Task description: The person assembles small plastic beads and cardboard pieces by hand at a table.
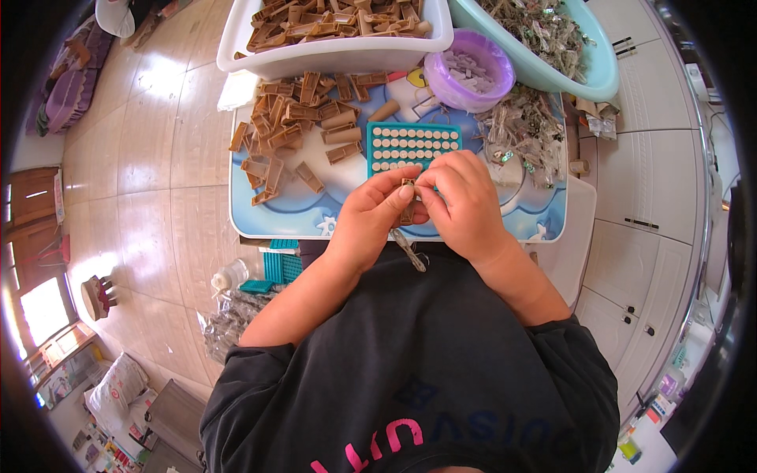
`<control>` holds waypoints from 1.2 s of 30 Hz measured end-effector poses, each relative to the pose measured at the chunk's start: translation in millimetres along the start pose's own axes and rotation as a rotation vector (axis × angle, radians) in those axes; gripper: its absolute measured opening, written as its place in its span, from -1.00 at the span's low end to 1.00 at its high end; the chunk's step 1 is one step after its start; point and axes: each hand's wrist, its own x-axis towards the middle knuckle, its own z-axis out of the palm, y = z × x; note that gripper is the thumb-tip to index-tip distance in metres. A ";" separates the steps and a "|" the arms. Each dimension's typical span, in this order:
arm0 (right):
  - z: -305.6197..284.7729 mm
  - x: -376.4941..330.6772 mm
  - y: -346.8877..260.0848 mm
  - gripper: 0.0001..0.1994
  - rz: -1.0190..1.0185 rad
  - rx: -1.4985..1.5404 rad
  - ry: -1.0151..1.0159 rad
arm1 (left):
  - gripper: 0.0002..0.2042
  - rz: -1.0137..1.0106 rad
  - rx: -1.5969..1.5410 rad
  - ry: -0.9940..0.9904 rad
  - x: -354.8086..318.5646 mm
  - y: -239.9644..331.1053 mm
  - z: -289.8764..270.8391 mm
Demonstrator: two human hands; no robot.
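Note:
Close to my body, over the near edge of the table, my left hand [369, 214] is closed round a small brown plastic casing [407, 211]. My right hand [461, 197] pinches at the casing's upper end; what its fingertips hold is too small to make out. Below the casing hangs a thin clear-wrapped strand [409, 251] with fine wires. Just beyond both hands lies a teal tray [371, 142] bearing rows of small pale round discs. My fingers partly cover its near right corner.
Loose brown casings [292, 118] are heaped left on the blue patterned table [276, 219]. Clear-wrapped wired parts [524, 130] lie right. Behind stand a white tub [339, 57] of casings, a purple bowl [449, 96] of grey pieces and a light-green basin [599, 79]. Teal trays [282, 264] sit below left.

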 end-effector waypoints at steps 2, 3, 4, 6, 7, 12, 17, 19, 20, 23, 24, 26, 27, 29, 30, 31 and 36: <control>-1.7 0.4 -0.3 -0.90 -0.006 -0.011 -0.011 | -0.67 0.019 0.008 0.001 -0.3 -0.1 0.6; -2.7 1.1 -0.5 -0.90 -0.005 -0.012 -0.012 | -0.67 0.035 0.025 0.002 -0.5 -0.2 1.3; -3.5 1.9 -0.8 -0.90 -0.008 -0.008 -0.024 | -0.67 0.052 0.043 0.003 -0.7 0.0 1.7; -3.7 2.7 -0.6 -0.90 -0.012 -0.004 -0.037 | -0.68 0.059 0.046 -0.007 -0.6 -1.2 0.6; -2.7 3.2 0.1 -0.90 -0.011 0.006 -0.038 | -0.69 0.068 0.049 -0.017 -0.1 -1.7 -0.4; 0.3 0.6 -4.8 -0.86 0.034 0.044 0.035 | -0.76 0.080 -0.082 0.045 4.3 -1.2 -6.2; 3.7 -11.4 -22.7 -0.76 0.204 0.100 -0.175 | -0.78 0.158 -0.053 0.121 5.9 3.0 -5.9; 9.8 -16.4 -21.6 -0.73 0.270 0.175 -0.214 | -0.78 0.176 0.005 0.161 4.0 4.4 -3.0; 12.4 -18.8 -20.6 -0.74 0.248 0.166 -0.189 | -0.78 0.177 0.005 0.162 3.7 4.3 -3.4; 16.2 -24.3 -18.3 -0.76 0.267 0.217 -0.145 | -0.78 0.216 -0.010 0.173 4.5 5.3 -5.3; 16.1 -25.5 -17.9 -0.76 0.308 0.277 -0.126 | -0.78 0.206 -0.039 0.183 5.0 6.3 -6.3; 16.1 -27.2 -18.1 -0.75 0.282 0.287 -0.127 | -0.78 0.199 -0.068 0.199 4.2 6.4 -7.3; 16.3 -27.7 -18.1 -0.74 0.257 0.296 -0.126 | -0.78 0.190 -0.094 0.193 3.6 6.4 -7.3; 18.0 -28.3 -18.2 -0.73 0.223 0.324 -0.119 | -0.78 0.180 -0.119 0.186 2.5 6.1 -6.7; 18.9 -28.7 -18.1 -0.72 0.190 0.351 -0.111 | -0.77 0.162 -0.115 0.185 1.8 6.1 -6.0; 19.9 -29.1 -17.3 -0.72 0.190 0.352 -0.111 | -0.77 0.145 -0.111 0.183 1.6 6.3 -5.8; 16.8 -30.6 -16.8 -0.68 0.197 0.419 -0.139 | -0.77 0.148 -0.109 0.177 2.1 6.4 -7.4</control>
